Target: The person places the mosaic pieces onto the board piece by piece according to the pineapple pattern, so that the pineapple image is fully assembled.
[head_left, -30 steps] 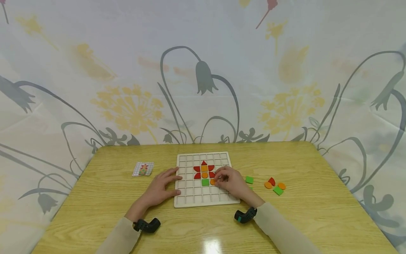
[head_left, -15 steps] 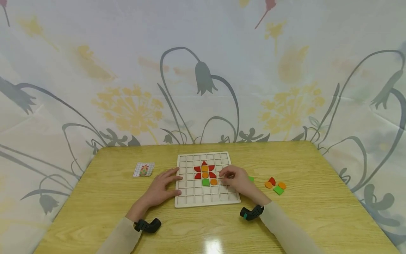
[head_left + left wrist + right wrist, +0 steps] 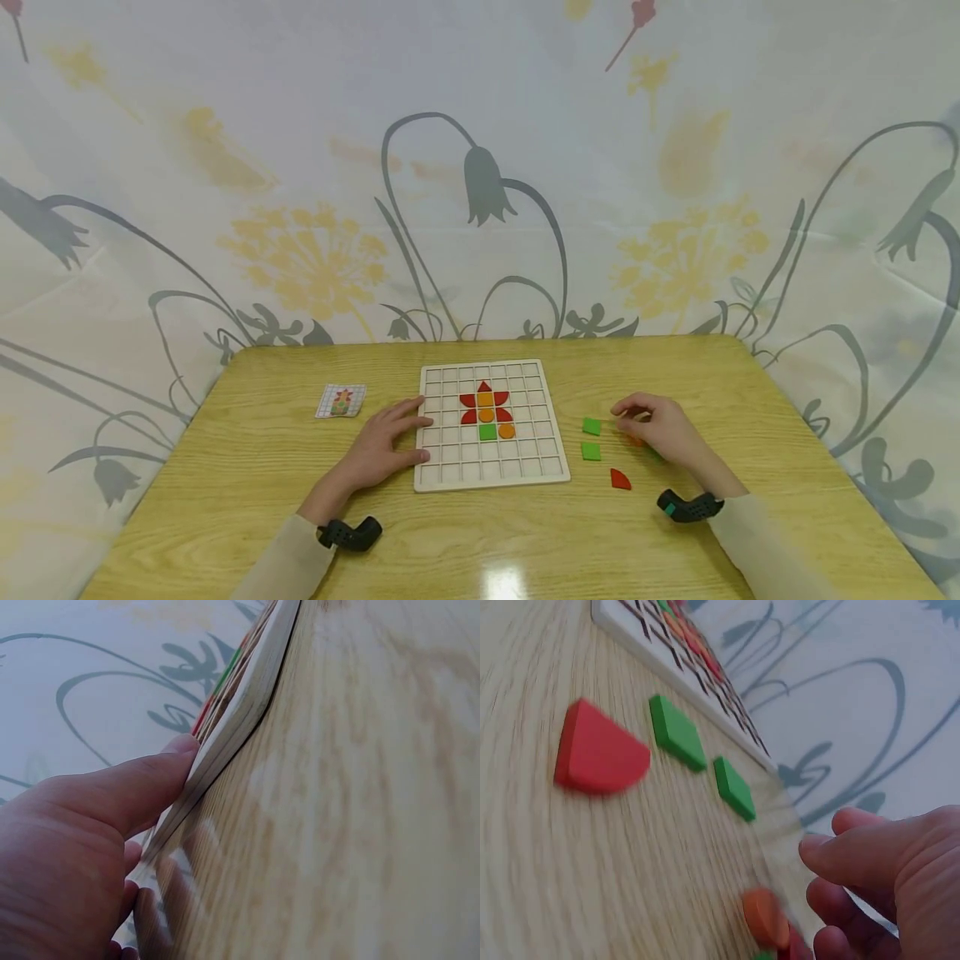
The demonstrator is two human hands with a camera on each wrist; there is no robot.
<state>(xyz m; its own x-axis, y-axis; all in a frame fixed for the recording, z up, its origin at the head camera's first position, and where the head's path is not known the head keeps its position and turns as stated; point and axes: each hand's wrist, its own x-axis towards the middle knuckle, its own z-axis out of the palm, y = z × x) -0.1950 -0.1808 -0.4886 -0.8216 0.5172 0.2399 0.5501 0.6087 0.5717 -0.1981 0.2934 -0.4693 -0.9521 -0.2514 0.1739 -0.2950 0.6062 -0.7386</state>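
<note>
My left hand (image 3: 378,446) rests at the left edge of a white grid board (image 3: 525,468), fingers spread, with the thumb (image 3: 154,787) touching its side in the left wrist view. On the board, red pieces surround an orange square (image 3: 486,399) and an orange disc (image 3: 487,415). Below them lie a green square (image 3: 488,432) and another orange disc (image 3: 507,431). To the right of the board, my right hand (image 3: 663,429) hovers over loose pieces, fingers loosely bent and holding nothing. An orange disc (image 3: 765,918) lies just beneath its fingers, partly covering a red piece (image 3: 796,946).
Two green squares (image 3: 592,427) and a red quarter-round piece (image 3: 620,479) lie between the board and my right hand. A small printed pattern card (image 3: 341,401) lies left of the board on the wooden table (image 3: 450,542). A flowered cloth backdrop (image 3: 480,250) stands behind.
My right hand has left the orange disc in the cell beside the green square and moved right to the loose pieces, uncovering the green squares and a red piece. My left hand stays put.
</note>
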